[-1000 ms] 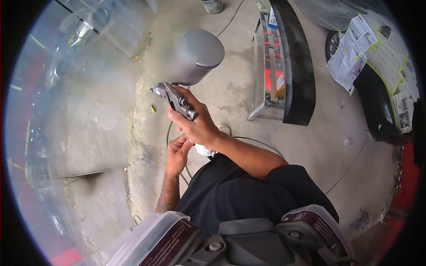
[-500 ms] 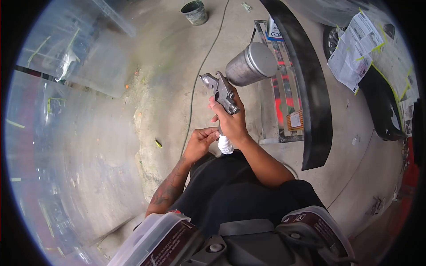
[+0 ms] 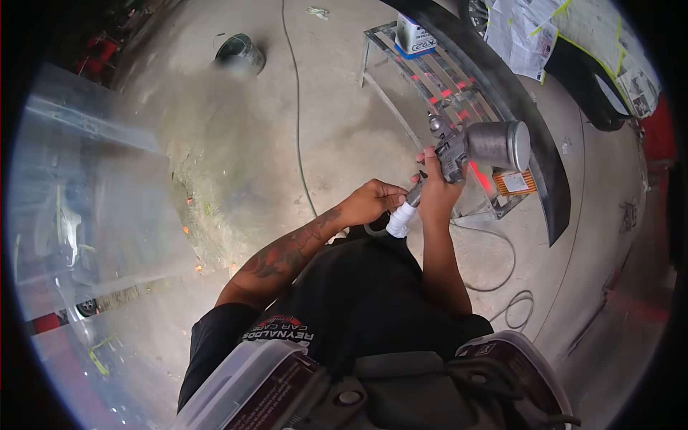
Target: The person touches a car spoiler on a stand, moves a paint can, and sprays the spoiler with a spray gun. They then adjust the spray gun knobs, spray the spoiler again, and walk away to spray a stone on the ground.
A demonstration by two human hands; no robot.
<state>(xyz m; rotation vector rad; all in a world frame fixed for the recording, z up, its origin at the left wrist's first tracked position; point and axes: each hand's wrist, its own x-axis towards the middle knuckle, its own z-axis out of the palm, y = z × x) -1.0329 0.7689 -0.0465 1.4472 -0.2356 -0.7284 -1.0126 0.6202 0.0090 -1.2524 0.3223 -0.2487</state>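
Observation:
A metal spray gun [image 3: 451,156] with a silvery cup [image 3: 494,145] is in front of me, right of the middle. My right hand [image 3: 439,192] is wrapped around its handle, and the cup juts out to the right. White wrapping [image 3: 401,221] covers the hose end below the handle. Beside that wrapping, my left hand [image 3: 374,203] pinches the lower end of the gun's handle. Its fingertips partly hide the spot they grip.
A long black panel [image 3: 534,136] rests over a metal stand [image 3: 393,100] bearing a tin [image 3: 416,37] and an orange-striped box [image 3: 514,182]. A hose [image 3: 297,107] crosses the floor near a bucket [image 3: 245,51]. Plastic sheeting [image 3: 115,208] hangs left; masking paper [image 3: 519,39] covers a car.
The spray gun and both hands have shifted right in view, and the gun has turned. The view has swung left, showing more of the stand and floor. Both hands keep their grip.

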